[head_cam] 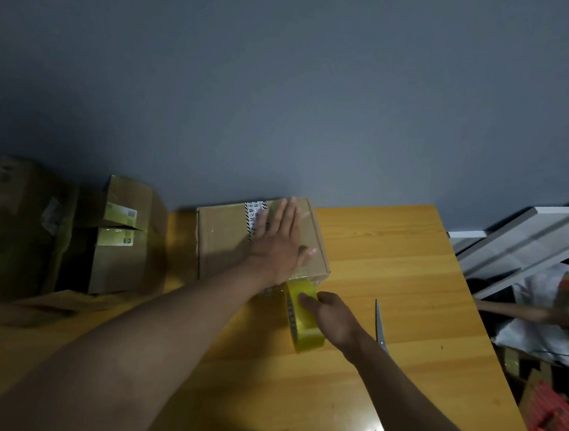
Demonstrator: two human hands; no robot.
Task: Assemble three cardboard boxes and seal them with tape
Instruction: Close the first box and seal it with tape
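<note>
Wooden table (pixel 392 259) against grey wall (pixel 288 78) — cardboard box (pixel 222 237), scissors (pixel 381 323).

Hands (pixel 279 239) tape box (pixel 225 241), seemingly closed.

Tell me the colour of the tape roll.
Yellow, translucent tape roll; the head view shows it.

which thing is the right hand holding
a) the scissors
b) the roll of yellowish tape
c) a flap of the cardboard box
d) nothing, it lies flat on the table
b: the right hand curls round the roll of tape just in front of the cardboard box, while the scissors lie untouched on the table to its right and the left hand presses flat on the box top.
</note>
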